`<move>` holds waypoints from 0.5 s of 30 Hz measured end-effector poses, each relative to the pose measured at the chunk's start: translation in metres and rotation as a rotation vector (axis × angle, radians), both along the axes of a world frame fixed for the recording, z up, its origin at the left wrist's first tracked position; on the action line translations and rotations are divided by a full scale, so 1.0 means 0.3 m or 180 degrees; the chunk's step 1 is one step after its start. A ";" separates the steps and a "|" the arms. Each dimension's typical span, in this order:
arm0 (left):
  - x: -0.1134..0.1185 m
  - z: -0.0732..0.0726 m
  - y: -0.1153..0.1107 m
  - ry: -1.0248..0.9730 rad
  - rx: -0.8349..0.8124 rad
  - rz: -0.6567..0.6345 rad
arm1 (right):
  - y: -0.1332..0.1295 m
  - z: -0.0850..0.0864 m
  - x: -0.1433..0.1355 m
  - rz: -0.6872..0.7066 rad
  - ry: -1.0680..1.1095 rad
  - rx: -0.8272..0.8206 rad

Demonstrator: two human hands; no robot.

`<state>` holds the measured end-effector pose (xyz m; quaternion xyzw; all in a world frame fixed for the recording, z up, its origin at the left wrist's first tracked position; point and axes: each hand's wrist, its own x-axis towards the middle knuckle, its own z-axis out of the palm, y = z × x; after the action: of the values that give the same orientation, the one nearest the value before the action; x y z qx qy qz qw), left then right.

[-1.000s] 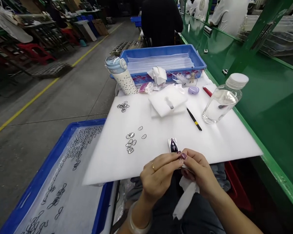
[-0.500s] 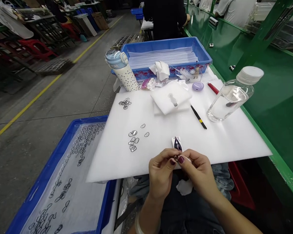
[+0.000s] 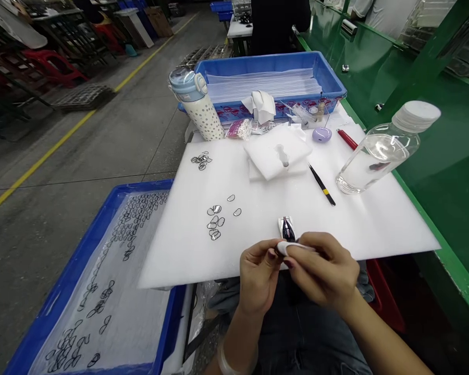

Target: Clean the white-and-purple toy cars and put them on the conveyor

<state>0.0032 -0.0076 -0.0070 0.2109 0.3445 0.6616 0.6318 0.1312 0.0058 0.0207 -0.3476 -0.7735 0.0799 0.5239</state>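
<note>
At the near edge of the white foam sheet, my left hand pinches a small dark piece, mostly hidden by the fingertips. My right hand grips a white cloth and presses it against that piece. Just beyond the fingers lies a dark pointed object on a small white pad. Thin black-rimmed rings lie loose on the foam to the left, with another cluster farther back. Black tweezers rest to the right.
A clear bottle stands at the right, a dotted flask at the back left. Folded foam lies mid-sheet before a blue bin. A blue tray of rings sits lower left. Someone in black sits ahead.
My right hand has brought the white cloth up over the small piece and turned, its back now more upward. The camera view has shifted slightly.
</note>
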 end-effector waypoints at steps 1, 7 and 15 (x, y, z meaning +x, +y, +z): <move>0.003 0.002 0.000 0.0029 -0.0009 0.0041 | -0.002 0.002 -0.003 -0.0049 -0.0188 0.0157; -0.001 0.001 0.000 -0.0049 0.0015 -0.0093 | -0.020 0.052 0.046 -0.0122 -0.0787 0.0339; -0.033 0.011 -0.005 0.0374 0.0165 -0.0049 | 0.004 0.037 0.100 -0.0561 -0.0176 -0.0211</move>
<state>-0.0068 -0.0091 -0.0037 0.2684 0.3621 0.6518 0.6099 0.1612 0.0070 0.0317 -0.4335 -0.7510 0.0494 0.4955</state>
